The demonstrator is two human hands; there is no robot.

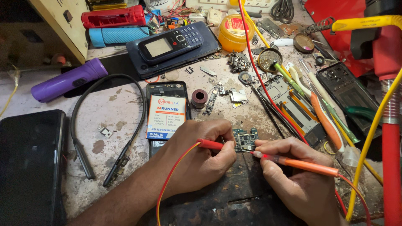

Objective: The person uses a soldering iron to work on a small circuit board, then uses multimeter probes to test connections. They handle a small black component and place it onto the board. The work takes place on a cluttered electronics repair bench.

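A small green circuit board (pixel 245 139) is seen lying on the worn, stained workbench (pixel 113 104), near its front edge, between the two hands. It is touched from the left by a red probe (pixel 210 145), which is pinched in the curled fingers of the left hand (pixel 200 155); a red-and-yellow lead (pixel 167 184) is trailed from it towards the viewer. From the right, an orange probe (pixel 305 165) (a small red light is lit near its tip) is held closed-fisted in the right hand (pixel 293 175), with its point laid at the board's lower right edge. Just behind the left hand, a white and orange battery pack (pixel 166 117) is rested on an opened phone body (pixel 167 90). Farther back, a dark keypad phone (pixel 171 43) is laid on a black slab, and a purple torch (pixel 69 79) is seen at the far left. To the right of the board, screwdrivers and tweezers (pixel 322 113) are spread over a stripped phone frame.
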